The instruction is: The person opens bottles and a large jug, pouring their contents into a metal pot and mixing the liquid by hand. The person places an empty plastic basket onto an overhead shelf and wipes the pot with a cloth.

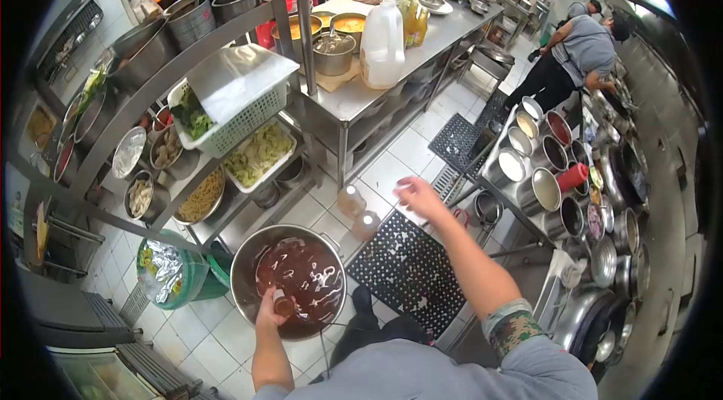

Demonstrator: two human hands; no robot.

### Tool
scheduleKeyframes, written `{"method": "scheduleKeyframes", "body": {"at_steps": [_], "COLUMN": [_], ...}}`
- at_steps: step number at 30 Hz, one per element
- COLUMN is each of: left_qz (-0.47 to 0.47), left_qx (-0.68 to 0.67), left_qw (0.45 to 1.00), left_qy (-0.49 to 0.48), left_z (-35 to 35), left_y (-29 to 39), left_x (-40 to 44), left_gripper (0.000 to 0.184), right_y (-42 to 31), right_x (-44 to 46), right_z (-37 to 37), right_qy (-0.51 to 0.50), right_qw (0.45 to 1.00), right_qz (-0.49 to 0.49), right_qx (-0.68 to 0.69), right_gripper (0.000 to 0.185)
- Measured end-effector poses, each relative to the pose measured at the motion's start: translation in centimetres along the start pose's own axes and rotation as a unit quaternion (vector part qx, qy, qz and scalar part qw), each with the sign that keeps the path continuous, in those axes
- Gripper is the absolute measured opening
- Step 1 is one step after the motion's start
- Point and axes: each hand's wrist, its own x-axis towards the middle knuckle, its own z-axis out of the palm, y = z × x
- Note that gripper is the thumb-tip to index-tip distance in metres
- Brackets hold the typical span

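My left hand [269, 311] is wrapped round a small clear bottle of reddish-brown contents [284, 305], held over the near side of a big steel pot [235, 268]. Dark red-brown sauce [297, 264] with a shiny, rippled surface fills much of the pot. Off to the right, my right hand [422, 198] is raised above the floor, fingers loosely bent and apart, holding nothing that I can see. Nearest to it are two clear jugs with white caps, one [350, 202] slightly behind the other [366, 225], on the tiles.
A black perforated mat [407, 272] lies right of the pot; a green bin [169, 279] stands left. Shelves hold a white basket [248, 110] and a noodle bowl [199, 200]. Pots crowd the right-hand counter [527, 181]. A person in grey [587, 50] works farther back.
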Motion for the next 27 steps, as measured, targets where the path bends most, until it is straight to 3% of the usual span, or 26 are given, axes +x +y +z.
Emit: {"method": "scheduleKeyframes", "body": {"at_steps": [3, 6, 9, 10, 13, 14, 17, 19, 21, 23, 25, 27], "left_qz": [-0.001, 0.020, 0.043, 0.060, 0.081, 0.098, 0.153, 0.208, 0.273, 0.392, 0.444, 0.437], "left_qx": [-0.019, -0.080, -0.148, -0.161, -0.203, -0.191, -0.206, -0.221, -0.169, -0.119, -0.052, 0.087], "left_qw": [1.000, 0.996, 0.988, 0.985, 0.975, 0.976, 0.965, 0.952, 0.941, 0.901, 0.869, 0.844], "left_qy": [0.020, 0.022, 0.024, 0.010, 0.027, 0.031, 0.053, 0.030, 0.111, 0.145, 0.213, 0.299], "left_z": [2.4, 3.0, 4.2, 4.5, 6.9, 7.8, 10.2, 12.0, 10.6, 13.1, 13.8, 15.0], "left_y": [0.0, -0.2, -1.6, -2.3, -3.7, -4.4, -6.5, -7.6, -9.2, -10.5, -11.2, -11.3], "left_x": [-1.3, -0.8, -1.4, -1.7, -3.2, -4.3, -5.8, -6.5, -5.0, -5.6, -5.1, -6.1], "left_gripper": [0.046, 0.049, 0.048, 0.048, 0.043, 0.043, 0.038, 0.033, 0.031, 0.041, 0.057, 0.070], "right_y": [-1.8, -7.0, -9.8, -11.2, -15.1, -15.3, -13.5, -12.0, -9.9, -9.4, -10.3, -12.9], "right_x": [5.4, 11.6, 20.9, 23.2, 28.3, 30.3, 36.6, 39.6, 42.8, 41.1, 37.7, 31.4], "right_z": [-5.5, -9.6, -12.6, -13.4, -13.3, -13.4, -12.4, -12.0, -12.4, -11.6, -12.5, -12.4], "right_qy": [0.079, 0.151, 0.194, 0.246, 0.282, 0.273, 0.215, 0.220, 0.184, 0.110, 0.106, 0.014], "right_qw": [0.990, 0.978, 0.957, 0.941, 0.936, 0.934, 0.949, 0.933, 0.923, 0.924, 0.923, 0.920], "right_qz": [-0.045, -0.114, -0.204, -0.229, -0.195, -0.207, -0.228, -0.280, -0.326, -0.348, -0.369, -0.392], "right_qx": [0.111, 0.083, 0.071, -0.028, -0.079, -0.107, -0.025, -0.053, -0.092, 0.111, -0.001, -0.016], "right_gripper": [0.042, 0.040, 0.050, 0.059, 0.072, 0.074, 0.072, 0.055, 0.041, 0.036, 0.032, 0.033]}}
